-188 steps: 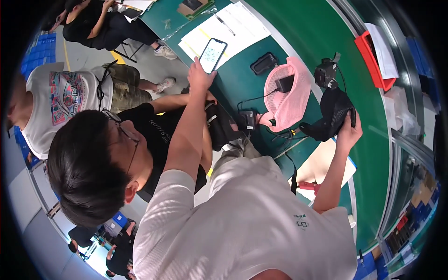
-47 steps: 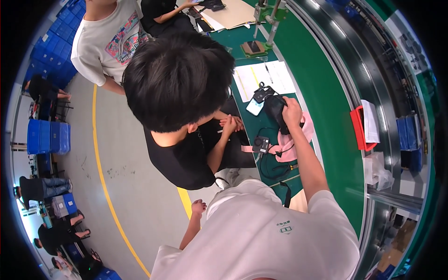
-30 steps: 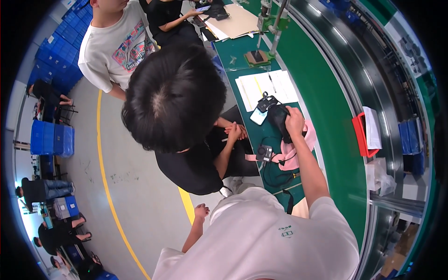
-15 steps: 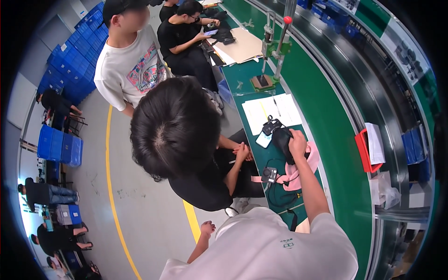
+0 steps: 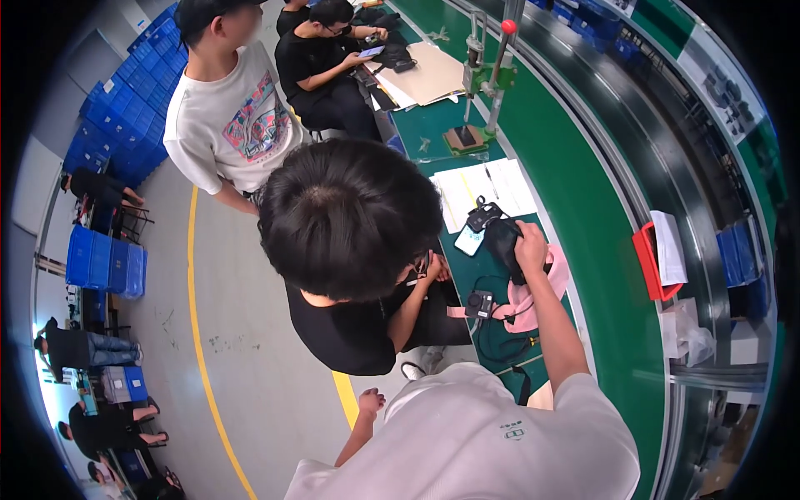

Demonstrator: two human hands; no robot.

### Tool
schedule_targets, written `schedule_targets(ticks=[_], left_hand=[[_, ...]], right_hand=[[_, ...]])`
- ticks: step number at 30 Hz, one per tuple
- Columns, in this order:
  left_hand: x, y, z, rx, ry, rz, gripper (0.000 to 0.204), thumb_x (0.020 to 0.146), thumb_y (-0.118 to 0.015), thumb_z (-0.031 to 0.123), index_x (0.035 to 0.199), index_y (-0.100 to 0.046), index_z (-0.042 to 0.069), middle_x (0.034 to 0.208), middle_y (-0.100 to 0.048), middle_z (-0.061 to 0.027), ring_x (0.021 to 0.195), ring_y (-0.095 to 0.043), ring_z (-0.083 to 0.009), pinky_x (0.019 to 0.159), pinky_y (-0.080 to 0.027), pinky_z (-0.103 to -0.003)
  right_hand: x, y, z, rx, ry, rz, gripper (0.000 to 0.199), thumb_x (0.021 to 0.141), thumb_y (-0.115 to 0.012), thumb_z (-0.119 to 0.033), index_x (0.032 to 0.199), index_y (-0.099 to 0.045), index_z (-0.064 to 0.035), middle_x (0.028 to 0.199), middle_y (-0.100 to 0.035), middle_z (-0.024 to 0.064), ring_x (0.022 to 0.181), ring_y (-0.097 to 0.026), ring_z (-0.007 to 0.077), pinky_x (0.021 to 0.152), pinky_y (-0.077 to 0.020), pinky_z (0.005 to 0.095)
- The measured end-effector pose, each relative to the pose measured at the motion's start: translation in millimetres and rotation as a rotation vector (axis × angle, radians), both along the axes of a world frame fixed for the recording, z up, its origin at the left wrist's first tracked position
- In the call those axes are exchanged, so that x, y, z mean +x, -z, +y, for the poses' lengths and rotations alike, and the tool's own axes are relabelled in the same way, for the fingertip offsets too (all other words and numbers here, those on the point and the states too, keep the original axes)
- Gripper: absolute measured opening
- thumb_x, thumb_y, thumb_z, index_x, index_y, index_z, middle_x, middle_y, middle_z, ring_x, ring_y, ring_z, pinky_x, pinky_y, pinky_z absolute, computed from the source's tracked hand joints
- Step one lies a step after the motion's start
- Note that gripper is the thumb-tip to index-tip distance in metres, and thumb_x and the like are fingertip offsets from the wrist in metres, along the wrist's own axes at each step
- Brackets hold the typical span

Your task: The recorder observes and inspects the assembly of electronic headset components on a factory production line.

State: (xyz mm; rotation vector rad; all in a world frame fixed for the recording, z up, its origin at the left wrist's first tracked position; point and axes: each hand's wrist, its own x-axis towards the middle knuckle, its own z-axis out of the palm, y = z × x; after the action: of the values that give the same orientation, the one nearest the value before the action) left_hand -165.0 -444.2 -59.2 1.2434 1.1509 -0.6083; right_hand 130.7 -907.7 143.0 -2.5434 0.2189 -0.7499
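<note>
My right hand (image 5: 531,247) reaches out over the green workbench, its fingers closed on a soft black cloth item (image 5: 502,242) whose kind I cannot make out. Beside that item lie a black device with a strap (image 5: 483,217) and a phone (image 5: 469,241) with a lit screen. Closer in, a small grey camera-like device (image 5: 479,304) with a black cable rests by a pink strap (image 5: 525,310). My left hand (image 5: 372,400) hangs low at my side over the floor, empty, its fingers loosely curled and apart.
A seated person in black (image 5: 350,225) leans close to the bench on the left. Behind stands a person in a white shirt (image 5: 237,125). A green hand press (image 5: 483,83) stands farther along, past white papers (image 5: 458,192). A red tray (image 5: 654,260) is at the right.
The seated person's head has shifted right and tipped toward the bench. My right hand stays on the black cloth item, and my left hand hangs nearly still.
</note>
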Motion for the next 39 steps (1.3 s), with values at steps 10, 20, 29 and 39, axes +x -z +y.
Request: schedule_targets(ticks=[10, 20, 29, 39], left_hand=[[-7.1, 10.4, 5.3, 0.001, 0.007, -0.004, 0.023, 0.085, -0.046, 0.013, 0.105, -0.05, 0.001, 0.066, -0.054, -0.0087, 0.051, -0.049, -0.016, 0.044, -0.038, -0.026], [-5.2, 4.5, 2.3, -0.007, 0.011, -0.005, 0.021, 0.086, -0.045, 0.014, 0.101, -0.051, 0.002, 0.065, -0.053, -0.007, 0.05, -0.048, -0.0144, 0.044, -0.038, -0.025], [-7.4, 6.8, 2.3, 0.021, 0.067, -0.009, 0.026, 0.087, -0.044, 0.016, 0.107, -0.05, 0.001, 0.069, -0.055, -0.0077, 0.052, -0.05, -0.0142, 0.047, -0.042, -0.026], [0.1, 4.3, 2.7, -0.022, 0.029, -0.018, 0.026, 0.087, -0.044, 0.016, 0.108, -0.049, 0.001, 0.068, -0.053, -0.0065, 0.051, -0.049, -0.0141, 0.045, -0.039, -0.026]], right_hand=[[0.9, -6.0, 2.4, -0.023, -0.017, -0.018, 0.032, 0.068, -0.049, 0.001, 0.097, -0.062, -0.0063, 0.088, -0.059, 0.0116, 0.084, -0.057, 0.031, 0.076, -0.0458, 0.0374], [-2.6, -3.0, 2.5, -0.027, -0.004, -0.003, 0.032, 0.07, -0.048, 0.0, 0.097, -0.062, -0.0069, 0.088, -0.059, 0.012, 0.083, -0.056, 0.0314, 0.076, -0.0454, 0.0386], [-5.8, -2.2, 1.7, -0.017, -0.014, -0.03, 0.031, 0.07, -0.049, -0.001, 0.097, -0.062, -0.0075, 0.088, -0.059, 0.0112, 0.083, -0.056, 0.031, 0.075, -0.0457, 0.0381], [-3.4, -3.8, 0.0, -0.036, -0.003, 0.013, 0.032, 0.07, -0.049, -0.001, 0.098, -0.062, -0.0095, 0.09, -0.059, 0.0099, 0.084, -0.057, 0.0301, 0.075, -0.0462, 0.0369]])
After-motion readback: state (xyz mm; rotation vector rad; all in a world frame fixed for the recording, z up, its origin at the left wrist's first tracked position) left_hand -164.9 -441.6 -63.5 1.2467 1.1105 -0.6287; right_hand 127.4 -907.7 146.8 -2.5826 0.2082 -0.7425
